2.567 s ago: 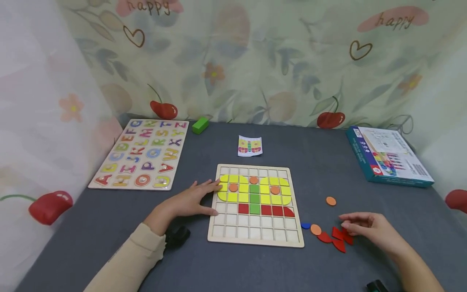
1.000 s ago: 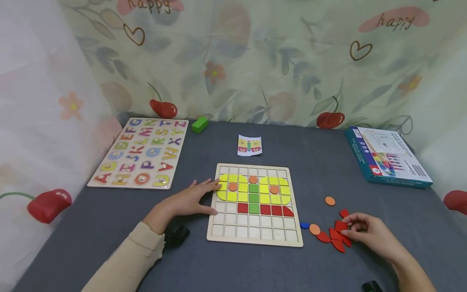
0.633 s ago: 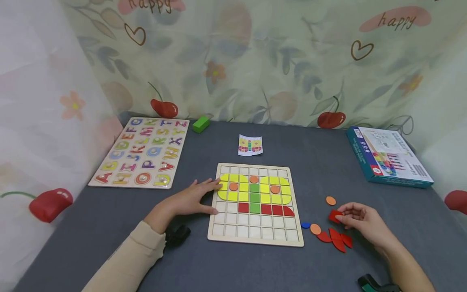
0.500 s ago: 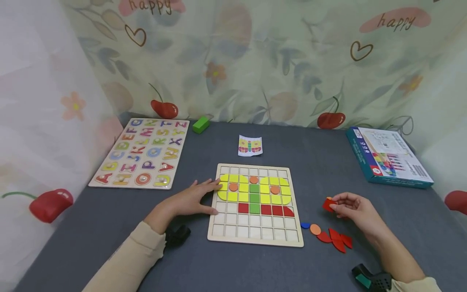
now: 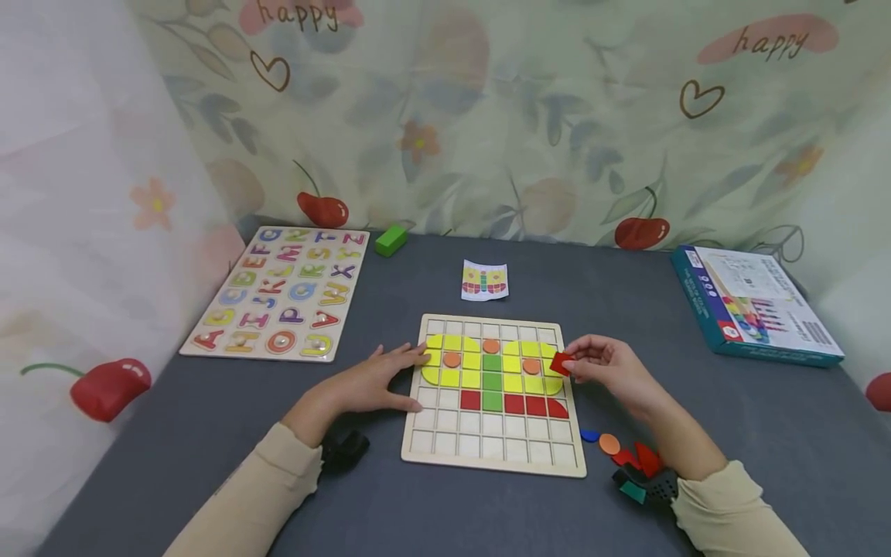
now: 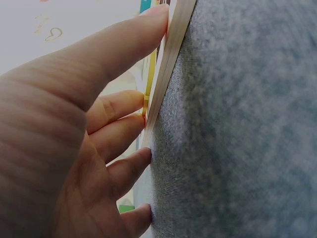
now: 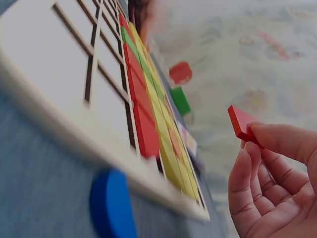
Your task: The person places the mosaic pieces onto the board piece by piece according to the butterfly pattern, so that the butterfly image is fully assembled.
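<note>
A red square tile (image 5: 561,363) is pinched between thumb and fingers of my right hand (image 5: 609,371), over the right edge of the wooden grid board (image 5: 480,456). In the right wrist view the red tile (image 7: 241,123) is held up off the board. Yellow, orange, green and red tiles fill part of the grid in a butterfly-like pattern; its lower rows show bare squares. My left hand (image 5: 372,381) rests with spread fingers at the board's left edge. In the left wrist view its thumb (image 6: 124,47) and fingertips touch the board's side (image 6: 171,59).
Beside the board's lower right lie a blue piece (image 5: 589,436), an orange disc (image 5: 609,444) and red pieces (image 5: 647,458), partly hidden by the right wrist's camera. A pattern card (image 5: 484,280), green block (image 5: 391,240), alphabet board (image 5: 271,294) and box (image 5: 759,305) stand farther back.
My right hand picked a red square tile from the loose pieces and carried it leftward and away from me to the board's right edge. The left hand has stayed at the board.
</note>
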